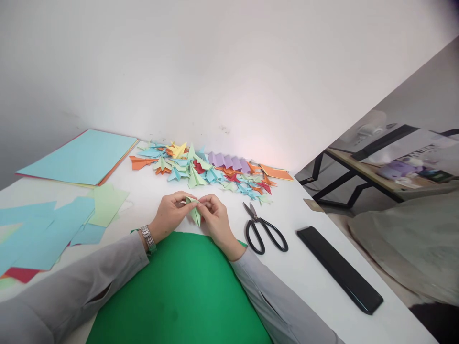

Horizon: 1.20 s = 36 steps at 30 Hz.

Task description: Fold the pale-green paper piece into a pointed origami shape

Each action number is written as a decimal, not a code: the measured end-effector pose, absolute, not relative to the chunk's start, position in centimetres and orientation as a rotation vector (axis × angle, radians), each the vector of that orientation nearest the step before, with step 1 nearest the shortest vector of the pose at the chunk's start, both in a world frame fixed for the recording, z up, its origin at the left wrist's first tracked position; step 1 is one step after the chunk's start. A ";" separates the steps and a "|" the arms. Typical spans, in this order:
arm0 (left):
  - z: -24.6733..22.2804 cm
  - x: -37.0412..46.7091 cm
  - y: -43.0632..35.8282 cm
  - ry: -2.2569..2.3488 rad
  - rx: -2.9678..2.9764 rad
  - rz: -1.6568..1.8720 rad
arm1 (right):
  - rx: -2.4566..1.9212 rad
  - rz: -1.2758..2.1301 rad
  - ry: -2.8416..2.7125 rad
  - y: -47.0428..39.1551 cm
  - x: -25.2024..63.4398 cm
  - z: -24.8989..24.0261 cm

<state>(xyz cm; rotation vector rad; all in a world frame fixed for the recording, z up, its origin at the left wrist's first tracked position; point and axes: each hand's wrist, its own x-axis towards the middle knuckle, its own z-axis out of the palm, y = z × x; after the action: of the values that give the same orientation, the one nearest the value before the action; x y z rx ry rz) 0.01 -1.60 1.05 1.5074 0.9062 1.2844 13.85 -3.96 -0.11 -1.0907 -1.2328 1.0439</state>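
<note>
Between my two hands is a small folded piece of light green paper (194, 215), its narrow end pointing down toward me. My left hand (172, 213) pinches its upper left side, a metal watch on the wrist. My right hand (217, 220) pinches the upper right side with thumb and fingers. Both hands are just above the far edge of a green sheet (182, 291). Beyond them, a pile of small folded paper pieces (196, 179) in several colours lies along the wall, with a purple pleated strip (229, 162) on top.
Black-handled scissors (255, 220) lie right of my right hand, and a long black case (339, 270) lies farther right. Large coloured sheets (81, 155) are stacked at the back left. Loose cut papers (68, 229) overlap at the left of the white table (304, 298).
</note>
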 end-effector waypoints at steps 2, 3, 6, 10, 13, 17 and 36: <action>1.2 0.0 -1.7 0.901 1.521 1.295 | -1.089 1.056 -1.223 -4.0 13.8 0.0; 1.2 0.0 -1.7 0.901 1.532 1.300 | -1.088 1.062 -1.217 -4.0 13.8 0.0; 1.3 -0.1 -1.6 0.913 1.557 1.296 | -1.081 1.083 -1.194 -4.0 13.8 0.1; 1.2 -0.1 -1.6 0.915 1.569 1.317 | -1.071 1.103 -1.162 -4.0 13.8 0.4; 1.1 0.0 -1.7 0.894 1.570 1.353 | -1.086 1.099 -1.150 -4.0 13.8 0.4; 1.0 0.1 -1.8 0.859 1.630 1.393 | -1.115 1.077 -1.137 -3.9 13.8 0.3; 0.7 0.0 -1.6 0.825 1.731 1.398 | -1.083 1.089 -1.170 -3.7 13.9 0.2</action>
<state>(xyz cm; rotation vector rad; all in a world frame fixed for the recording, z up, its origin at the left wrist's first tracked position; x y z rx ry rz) -0.03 -1.62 0.74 1.7315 0.8254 1.3976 13.95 -3.74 0.17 -1.0833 -1.1701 1.0895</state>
